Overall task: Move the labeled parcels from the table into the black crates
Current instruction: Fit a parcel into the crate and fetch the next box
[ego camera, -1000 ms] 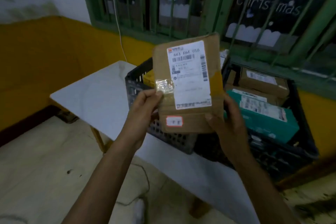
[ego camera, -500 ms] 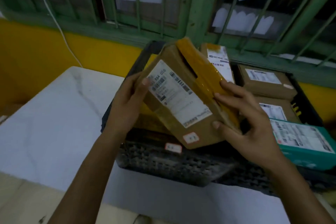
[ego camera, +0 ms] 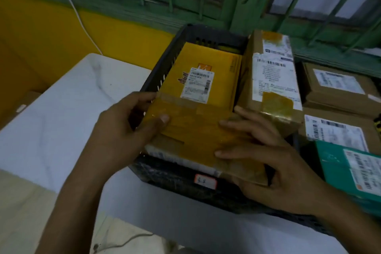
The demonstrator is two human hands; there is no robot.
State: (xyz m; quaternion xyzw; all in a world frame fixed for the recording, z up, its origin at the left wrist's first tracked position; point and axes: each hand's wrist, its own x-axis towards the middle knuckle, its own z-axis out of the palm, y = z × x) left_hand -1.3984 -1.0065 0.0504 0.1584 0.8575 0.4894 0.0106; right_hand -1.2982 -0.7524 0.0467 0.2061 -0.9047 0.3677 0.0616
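Note:
A brown cardboard parcel (ego camera: 195,136) banded with yellow tape lies almost flat over the near end of the left black crate (ego camera: 160,72), its white label turned down at the near edge. My left hand (ego camera: 123,136) grips its left side, thumb on top. Around its right near corner, my right hand (ego camera: 268,161) holds it with fingers spread across the top. Behind it a yellow labeled parcel (ego camera: 206,72) lies inside the same crate. Against that crate's right side leans a tall brown labeled parcel (ego camera: 270,80).
The right black crate (ego camera: 305,220) holds two brown labeled boxes (ego camera: 338,86) (ego camera: 338,132) and a teal box (ego camera: 350,169). Both crates stand on a white table (ego camera: 61,119) against a yellow wall under a green barred window. A white cable (ego camera: 82,24) hangs at left.
The parcel went from upright with its label facing me to tipped over and lowered, label down, onto the left crate's near end. Both hands kept hold of it throughout.

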